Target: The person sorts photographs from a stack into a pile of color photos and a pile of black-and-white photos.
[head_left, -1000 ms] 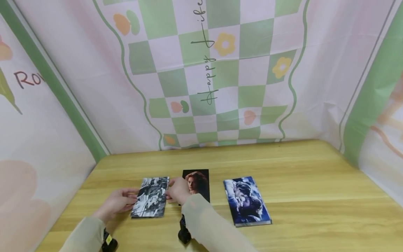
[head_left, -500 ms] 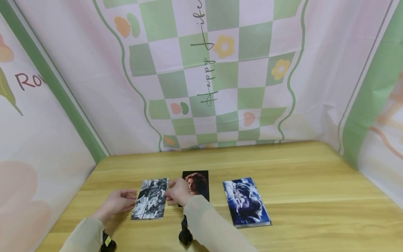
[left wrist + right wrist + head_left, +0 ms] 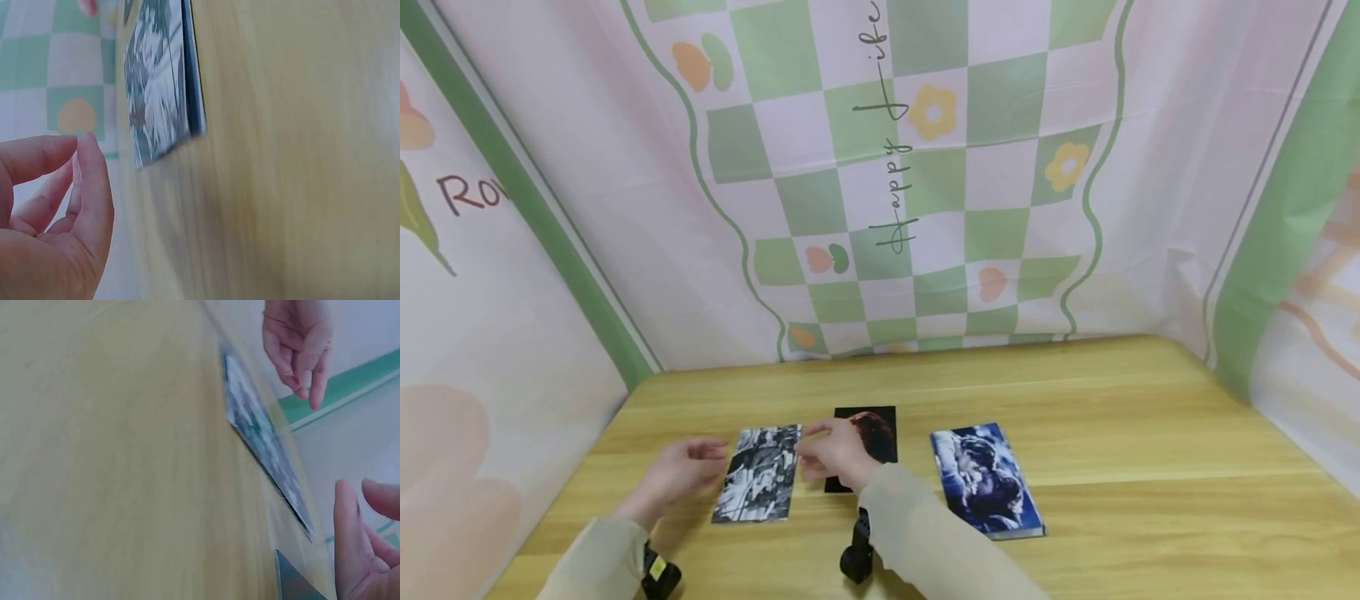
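A small stack of photo cards point(image 3: 757, 477) with a black-and-white picture on top lies flat at the left of the table. Just off its left edge is my left hand point(image 3: 676, 477), holding nothing, fingers loosely bent. In the left wrist view that hand's thumb and fingertips come near each other beside the stack point(image 3: 156, 87). At the stack's right edge hovers my empty right hand point(image 3: 841, 454), fingers loose. It overlaps a dark portrait photo card point(image 3: 880, 429) and hides its lower left part. A gap shows between thumb and fingers of the right hand point(image 3: 369, 562) in the right wrist view.
To the right on the wooden table point(image 3: 1150, 500) lies another photo stack point(image 3: 988, 483) with a blue picture of two people, slightly turned, partly behind the right sleeve point(image 3: 940, 533). A patterned cloth point(image 3: 925, 192) hangs behind the table.
Both hands have come off the black-and-white stack's edges. The right hand has shifted slightly right and up over the portrait card, the left slightly up. The stack has stayed in place since half a second ago.
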`<state>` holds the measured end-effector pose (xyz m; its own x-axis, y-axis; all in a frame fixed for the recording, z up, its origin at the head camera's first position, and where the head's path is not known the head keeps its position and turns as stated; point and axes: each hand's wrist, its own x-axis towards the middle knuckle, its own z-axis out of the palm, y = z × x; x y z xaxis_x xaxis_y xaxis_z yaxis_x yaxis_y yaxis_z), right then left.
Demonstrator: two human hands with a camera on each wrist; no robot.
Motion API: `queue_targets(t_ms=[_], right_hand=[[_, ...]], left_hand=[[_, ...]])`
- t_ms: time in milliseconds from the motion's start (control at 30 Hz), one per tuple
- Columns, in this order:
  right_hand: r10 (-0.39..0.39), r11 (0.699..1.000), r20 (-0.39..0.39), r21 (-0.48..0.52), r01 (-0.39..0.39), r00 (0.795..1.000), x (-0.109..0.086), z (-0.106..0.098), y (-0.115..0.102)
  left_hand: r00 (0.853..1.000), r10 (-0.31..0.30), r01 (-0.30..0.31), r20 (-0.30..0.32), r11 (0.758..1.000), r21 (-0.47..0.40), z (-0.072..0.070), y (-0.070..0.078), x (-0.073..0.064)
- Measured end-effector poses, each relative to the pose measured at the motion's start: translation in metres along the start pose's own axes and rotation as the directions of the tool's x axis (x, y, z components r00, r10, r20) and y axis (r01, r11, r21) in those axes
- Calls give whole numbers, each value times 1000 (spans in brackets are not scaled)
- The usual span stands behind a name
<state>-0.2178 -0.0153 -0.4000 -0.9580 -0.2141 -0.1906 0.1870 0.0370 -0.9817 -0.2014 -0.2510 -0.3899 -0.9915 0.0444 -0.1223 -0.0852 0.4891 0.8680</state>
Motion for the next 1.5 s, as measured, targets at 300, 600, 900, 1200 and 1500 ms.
queue_targets(t_ms=[300,600,900,1200,1500], right_hand=[[-20,996,63,87,15,998,-7,-24,-7],[-45,991,48,127,39,998,-16,-58,-23],[-45,987,24,153,41,999,-33,-103,-34],[-80,995,42,62,77,996,-52,-141,-34],[-73,997,83,-18,75,994,-66,-172,-22]], left_hand=[[1000,4,-4,-6,998,-59,26,21,-1],[996,67,-57,52,983,-172,45,44,-6],[991,95,-67,99,965,-255,71,64,-5],[990,111,-76,90,942,-328,100,80,-5],[977,128,-51,170,917,-396,130,89,-4]])
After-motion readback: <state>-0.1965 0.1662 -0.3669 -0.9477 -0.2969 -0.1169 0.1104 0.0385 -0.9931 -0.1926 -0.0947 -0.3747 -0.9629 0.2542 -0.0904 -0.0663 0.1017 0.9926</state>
